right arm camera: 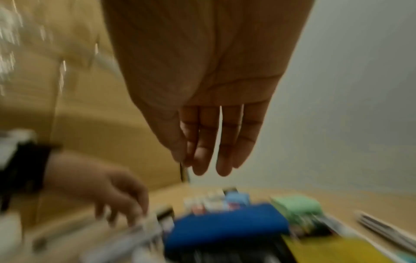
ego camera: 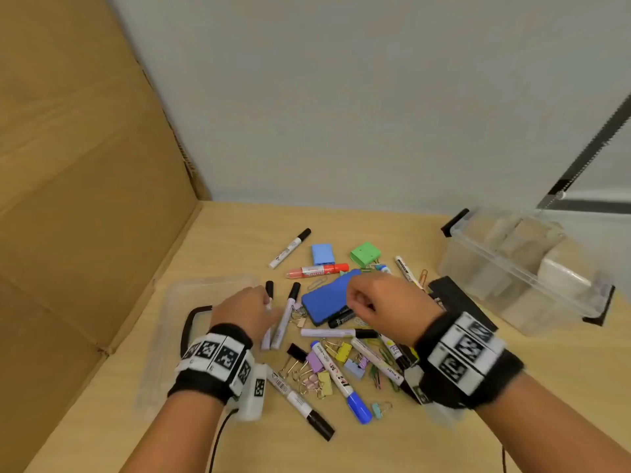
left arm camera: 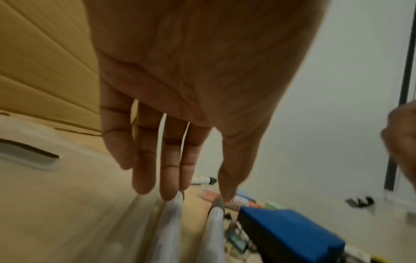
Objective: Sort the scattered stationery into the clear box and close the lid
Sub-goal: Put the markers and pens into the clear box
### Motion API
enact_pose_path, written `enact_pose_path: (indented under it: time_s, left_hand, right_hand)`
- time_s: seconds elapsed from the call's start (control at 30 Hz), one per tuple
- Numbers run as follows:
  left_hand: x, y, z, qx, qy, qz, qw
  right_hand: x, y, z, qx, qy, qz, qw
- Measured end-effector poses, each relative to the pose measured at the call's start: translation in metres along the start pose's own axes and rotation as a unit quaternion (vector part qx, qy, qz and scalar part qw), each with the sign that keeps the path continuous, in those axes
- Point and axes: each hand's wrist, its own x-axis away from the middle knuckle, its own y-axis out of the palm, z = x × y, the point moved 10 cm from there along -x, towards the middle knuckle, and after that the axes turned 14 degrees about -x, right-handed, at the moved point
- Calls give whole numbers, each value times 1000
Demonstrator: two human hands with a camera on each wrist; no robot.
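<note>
Left hand [ego camera: 244,310], fingers straight, is touching two lilac markers [ego camera: 285,315]; right hand [left arm camera: 400,142] is pinching something thin, unclear. Clear box [ego camera: 519,264] is sitting far right; best gathering markers together.

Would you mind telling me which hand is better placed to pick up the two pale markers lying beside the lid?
The left hand. Its fingertips already reach the pale markers next to the lid, while the right hand hovers over the blue eraser, farther away.
</note>
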Motion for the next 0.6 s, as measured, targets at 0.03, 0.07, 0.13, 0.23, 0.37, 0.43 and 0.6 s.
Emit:
enact_pose_path:
  time_s: [0.03,0.07,0.13,0.23,0.37,0.43,0.6]
  left_hand:
    - [-3,6,1,-15,-3,-28,999]
    - [-5,9,1,-36,-5,-40,999]
    - [-6,14,5,-50,-2,-48,998]
    - [-11,20,9,-66,0,-46,997]
    - [-12,21,11,-64,-16,-59,996]
    - [-13,25,10,-58,-28,-73,995]
    - [-16,31,13,-78,-14,-94,992]
  right_hand:
    - [-7,16,11,37,26,-37,998]
    - [-10,29,21,70,50,-71,994]
    - [-11,58,45,116,100,-145,977]
    - [-11,79,67,142,117,-177,967]
    - [-14,80,64,151,87,-137,975]
    - [-13,75,62,145,76,-118,979]
    - [-6,83,62,144,59,-136,978]
